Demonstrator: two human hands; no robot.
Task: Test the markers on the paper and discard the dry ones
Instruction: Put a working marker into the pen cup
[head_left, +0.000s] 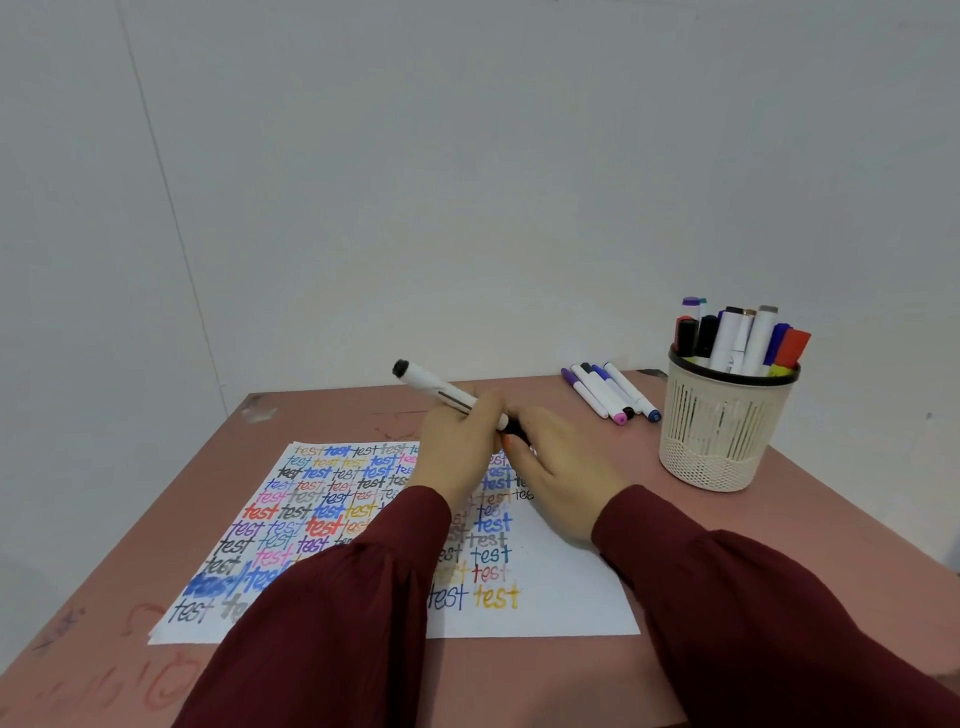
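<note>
Over the paper (561, 603), crowded with coloured "test" words, the left hand (457, 447) grips the white marker (431, 384) by its barrel while the right hand (561, 467) closes round its black end. If that end is the cap and it jerks free, an elbow swing could scatter the loose markers (608, 395) or tip the cup (722, 441) beyond.

One mesh holder (722, 441) stands on the surface (779, 519), with roughly ten markers (737, 338) upright in it, packed too tightly for a firm count. Just left of the holder lie what look like five loose markers (608, 392), side by side. Further left of the holder are one sheet of paper (561, 597), one held marker (441, 387), and two hands gripping it, the left hand (457, 441) and the right hand (561, 467)
</note>
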